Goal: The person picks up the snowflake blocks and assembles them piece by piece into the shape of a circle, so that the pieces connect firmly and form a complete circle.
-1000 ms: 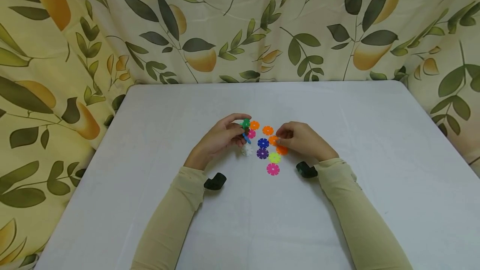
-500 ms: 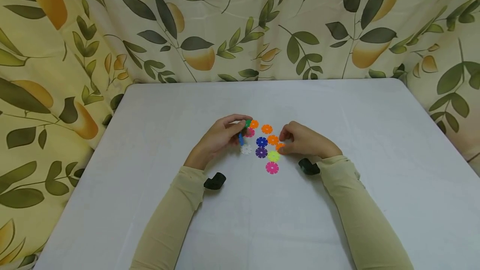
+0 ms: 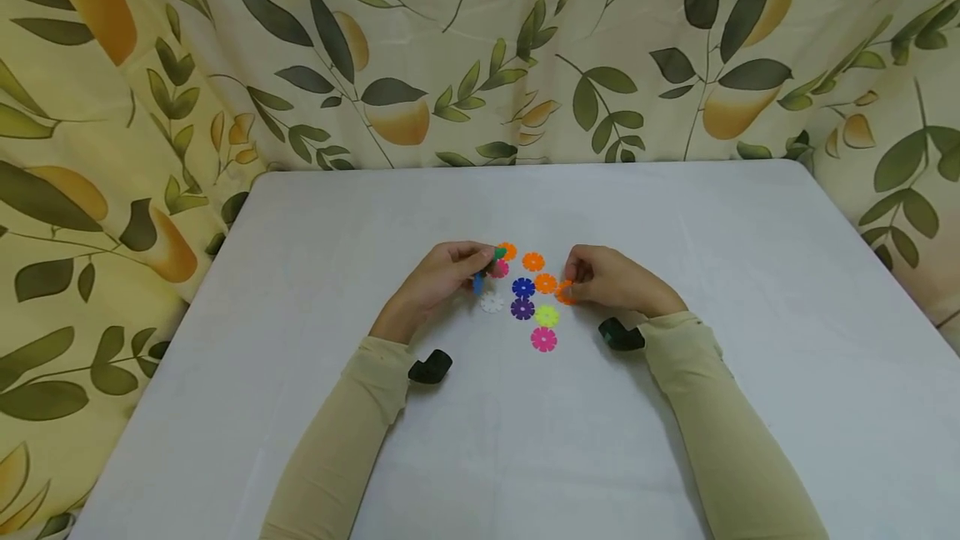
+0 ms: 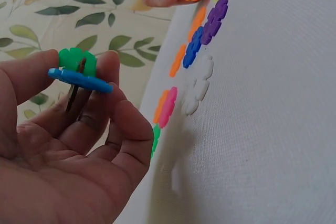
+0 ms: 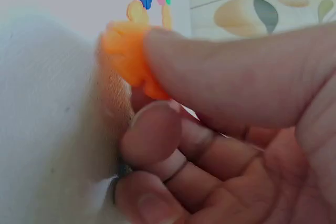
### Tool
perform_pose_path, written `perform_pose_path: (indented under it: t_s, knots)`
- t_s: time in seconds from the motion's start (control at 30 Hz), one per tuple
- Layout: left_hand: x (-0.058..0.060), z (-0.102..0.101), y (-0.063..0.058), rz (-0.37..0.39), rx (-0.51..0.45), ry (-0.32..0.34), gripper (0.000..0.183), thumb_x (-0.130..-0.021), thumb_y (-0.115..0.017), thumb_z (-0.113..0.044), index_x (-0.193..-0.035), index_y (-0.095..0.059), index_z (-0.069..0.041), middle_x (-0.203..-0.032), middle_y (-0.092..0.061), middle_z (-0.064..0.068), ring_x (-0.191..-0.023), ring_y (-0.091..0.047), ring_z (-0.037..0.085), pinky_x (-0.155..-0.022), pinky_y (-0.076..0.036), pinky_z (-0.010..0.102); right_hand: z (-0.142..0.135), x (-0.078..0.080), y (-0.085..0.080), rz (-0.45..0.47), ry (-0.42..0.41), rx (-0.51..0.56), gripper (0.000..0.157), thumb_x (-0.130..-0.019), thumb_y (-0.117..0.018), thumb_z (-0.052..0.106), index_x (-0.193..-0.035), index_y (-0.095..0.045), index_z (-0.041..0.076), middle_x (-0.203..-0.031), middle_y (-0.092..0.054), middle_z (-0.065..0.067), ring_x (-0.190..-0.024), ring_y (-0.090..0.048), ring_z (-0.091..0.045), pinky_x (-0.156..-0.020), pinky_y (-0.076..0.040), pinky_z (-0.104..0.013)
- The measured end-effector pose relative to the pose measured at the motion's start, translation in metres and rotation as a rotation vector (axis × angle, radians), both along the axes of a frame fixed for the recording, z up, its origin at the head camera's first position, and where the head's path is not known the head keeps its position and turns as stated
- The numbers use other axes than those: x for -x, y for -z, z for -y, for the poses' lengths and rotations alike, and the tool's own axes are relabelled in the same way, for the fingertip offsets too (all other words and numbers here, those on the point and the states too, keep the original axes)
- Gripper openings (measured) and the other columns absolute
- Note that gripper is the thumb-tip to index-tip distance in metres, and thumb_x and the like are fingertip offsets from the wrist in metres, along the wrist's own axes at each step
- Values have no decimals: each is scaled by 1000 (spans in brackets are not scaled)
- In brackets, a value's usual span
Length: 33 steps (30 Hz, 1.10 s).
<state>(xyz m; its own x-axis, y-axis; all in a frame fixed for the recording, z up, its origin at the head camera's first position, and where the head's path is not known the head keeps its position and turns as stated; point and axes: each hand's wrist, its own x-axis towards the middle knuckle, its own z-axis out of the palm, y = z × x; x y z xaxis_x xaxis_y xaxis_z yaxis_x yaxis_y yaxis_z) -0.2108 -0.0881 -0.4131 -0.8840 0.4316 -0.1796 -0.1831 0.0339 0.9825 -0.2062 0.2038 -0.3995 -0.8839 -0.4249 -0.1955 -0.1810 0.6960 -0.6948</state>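
Observation:
My left hand holds a small cluster of notched plastic flower discs. In the left wrist view it consists of a green disc, a blue disc and a dark brown disc, set crosswise to one another. An orange flower disc is pinched by the thumb and fingers of my right hand. Loose discs lie between the hands: a white one, a dark blue one, a purple one and an orange one among them.
A yellow-green disc and a pink disc lie nearest the body. Further back on the white table is another orange disc. Black wrist-worn pieces jut inward at both sleeves. Leaf-patterned cloth hangs behind the table.
My right hand has moved from the middle orange disc to the one on the right, now pinched and shifted slightly rightward. The left hand has turned the cluster.

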Motion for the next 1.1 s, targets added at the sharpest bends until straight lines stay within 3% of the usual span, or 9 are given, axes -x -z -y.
perform_pose_path:
  t_s: [0.2, 0.33, 0.6, 0.93, 1.1]
  knots:
    - [-1, -3, 0, 11, 7, -12, 33, -111, -63, -21, -133, -70, 2, -116, -72, 22, -100, -62, 27, -75, -47, 24, 0, 0, -1, -13, 90, 79, 9, -100, -71, 4, -109, -70, 2, -99, -68, -10, -92, -60, -28, -81, -52, -35]
    - [-2, -4, -2, -4, 20, -5, 33, -111, -64, -21, -132, -69, 3, -120, -70, 27, -97, -60, 26, -78, -47, 24, 0, 0, -4, -5, 146, 148, 12, -102, -70, 6, -113, -74, 2, -99, -69, -12, -88, -62, -29, -75, -54, -30]
    - [-6, -13, -7, -31, 16, 33, 35, -111, -63, -18, -129, -68, 12, -99, -73, 7, -92, -61, 23, -79, -49, 27, 7, -3, -18, 14, 215, 270, 19, -104, -67, 9, -120, -73, 0, -104, -70, -18, -86, -65, -37, -74, -58, -32]
    - [-9, -21, -5, -21, 27, 54, 37, -111, -62, -21, -130, -67, 11, -103, -74, 11, -85, -59, 21, -76, -52, 26, 19, -8, -28, 35, 200, 397, 24, -104, -71, 13, -119, -71, -6, -97, -70, -25, -82, -64, -42, -70, -56, -30]
    - [-11, -24, -6, -18, 27, 59, 39, -111, -63, -23, -130, -67, 11, -108, -73, 19, -84, -58, 22, -75, -51, 26, 24, -10, -27, 35, 184, 412, 21, -103, -71, 12, -116, -72, -4, -93, -69, -20, -77, -62, -37, -69, -55, -32]
